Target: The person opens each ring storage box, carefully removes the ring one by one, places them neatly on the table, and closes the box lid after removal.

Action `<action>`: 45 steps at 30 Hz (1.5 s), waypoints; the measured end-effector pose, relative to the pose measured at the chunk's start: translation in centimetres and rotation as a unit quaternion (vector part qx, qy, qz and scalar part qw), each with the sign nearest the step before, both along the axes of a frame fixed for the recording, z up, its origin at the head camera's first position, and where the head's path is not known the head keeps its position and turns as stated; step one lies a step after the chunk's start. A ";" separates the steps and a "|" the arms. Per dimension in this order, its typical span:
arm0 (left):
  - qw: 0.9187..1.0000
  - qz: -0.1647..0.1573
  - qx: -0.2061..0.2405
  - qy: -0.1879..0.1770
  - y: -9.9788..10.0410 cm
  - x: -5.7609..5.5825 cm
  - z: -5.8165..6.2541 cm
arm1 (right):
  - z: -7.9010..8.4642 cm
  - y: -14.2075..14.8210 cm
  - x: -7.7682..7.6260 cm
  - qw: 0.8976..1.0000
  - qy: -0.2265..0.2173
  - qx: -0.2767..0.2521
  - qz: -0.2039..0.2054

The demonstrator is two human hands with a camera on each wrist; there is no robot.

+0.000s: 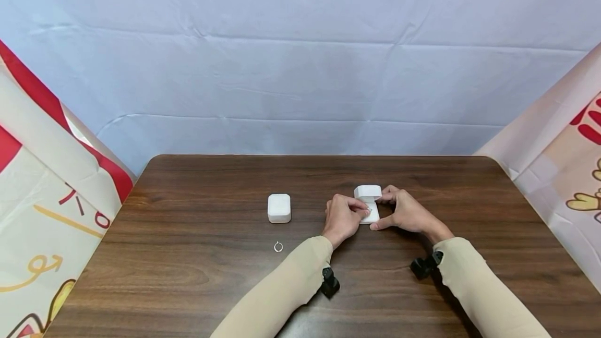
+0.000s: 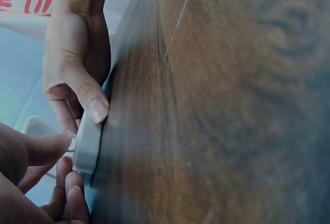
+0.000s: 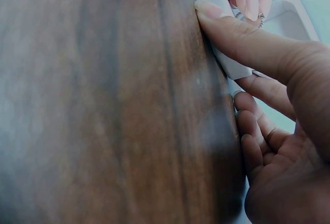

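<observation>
A small white ring box (image 1: 373,218) stands with its lid (image 1: 368,192) raised, right of the table's middle. My right hand (image 1: 409,214) grips its base, thumb along the front side and fingers behind; the right wrist view shows that thumb (image 3: 247,38) pressed to the white wall. From the left, my left hand (image 1: 343,218) reaches over the base and pinches a thin silvery ring (image 2: 72,140) between thumb and fingers. In the right wrist view the ring (image 3: 261,20) looks beaded or stone-set, right at the box's insert. The fingertips partly hide it.
A second white ring box (image 1: 279,209), closed, sits to the left on the brown wooden table (image 1: 197,254). Nearer the front lies another silvery ring (image 1: 277,251), close to the left sleeve (image 1: 286,280). Pale cloth (image 1: 300,82) hangs behind the table's far edge.
</observation>
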State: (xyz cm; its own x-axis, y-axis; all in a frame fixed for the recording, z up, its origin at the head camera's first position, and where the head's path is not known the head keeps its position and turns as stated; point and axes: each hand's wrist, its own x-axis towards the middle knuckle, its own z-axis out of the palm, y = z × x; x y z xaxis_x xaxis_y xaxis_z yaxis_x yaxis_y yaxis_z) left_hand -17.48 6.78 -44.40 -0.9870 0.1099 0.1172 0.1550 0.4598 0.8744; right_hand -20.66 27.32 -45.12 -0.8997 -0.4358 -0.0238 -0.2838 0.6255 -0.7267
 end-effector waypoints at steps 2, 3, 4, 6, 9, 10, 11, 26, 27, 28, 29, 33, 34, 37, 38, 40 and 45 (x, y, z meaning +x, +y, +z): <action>1.000 0.001 0.000 -0.002 0.0 0.0 0.0 | 0.0 0.0 0.0 1.000 0.001 -0.001 0.001; 1.000 0.001 0.000 -0.004 0.0 0.0 0.0 | 0.0 0.0 0.0 1.000 0.002 -0.001 0.001; 1.000 0.001 -0.001 -0.005 0.0 0.0 0.0 | 0.0 0.0 0.0 1.000 0.002 -0.001 0.001; 1.000 0.002 0.001 -0.009 0.0 0.0 0.1 | 0.0 0.0 0.0 1.000 0.001 -0.001 0.000; 1.000 0.002 0.006 -0.017 0.0 0.0 0.3 | 0.1 0.0 0.0 1.000 -0.001 -0.002 -0.002; 1.000 0.001 0.008 -0.020 0.0 0.0 0.4 | 0.1 0.0 0.0 1.000 -0.002 -0.003 -0.002; 1.000 0.000 0.009 -0.022 0.0 0.0 0.4 | 0.1 0.0 0.0 1.000 -0.003 -0.003 -0.003; 1.000 -0.020 -0.009 -0.023 -0.6 0.8 1.1 | 0.0 -0.1 0.0 1.000 -0.005 -0.005 -0.005; 0.999 -0.022 -0.011 -0.023 -0.6 0.9 1.1 | 0.0 -0.1 0.0 1.000 -0.004 -0.005 -0.006; 0.999 -0.025 -0.014 -0.021 -0.7 1.0 1.1 | 0.0 -0.1 0.0 1.000 -0.004 -0.004 -0.006; 0.999 -0.028 -0.016 -0.021 -0.8 1.1 1.1 | 0.0 -0.1 0.0 1.000 -0.003 -0.003 -0.007; 0.998 -0.045 -0.030 -0.022 -1.0 1.6 1.3 | 0.1 0.0 0.0 1.000 -0.001 -0.003 -0.006; 0.998 -0.050 -0.033 -0.024 -1.0 1.7 1.3 | 0.1 0.0 0.0 1.000 -0.001 -0.002 -0.006; 0.996 -0.066 -0.046 -0.029 -1.0 2.1 1.4 | 0.1 0.0 0.0 1.000 0.005 -0.006 -0.005; 0.996 -0.071 -0.049 -0.032 -1.0 2.2 1.5 | 0.1 0.0 0.1 1.000 0.005 -0.007 -0.007; 0.995 -0.081 -0.054 -0.037 -1.0 2.5 1.5 | 0.1 0.0 0.1 1.000 0.008 -0.008 -0.007; 0.990 -0.112 -0.077 -0.043 -1.0 3.3 1.5 | 0.2 0.0 0.2 1.000 0.012 -0.001 -0.002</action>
State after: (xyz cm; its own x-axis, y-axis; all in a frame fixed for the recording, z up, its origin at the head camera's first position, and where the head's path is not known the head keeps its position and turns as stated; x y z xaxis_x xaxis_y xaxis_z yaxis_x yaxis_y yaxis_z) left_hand -14.15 5.81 -42.91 -0.9417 0.3365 -0.0004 0.1965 0.5509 0.8111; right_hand -20.48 27.33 -44.90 -0.9021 -0.4316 -0.0023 -0.2977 0.6259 -0.7208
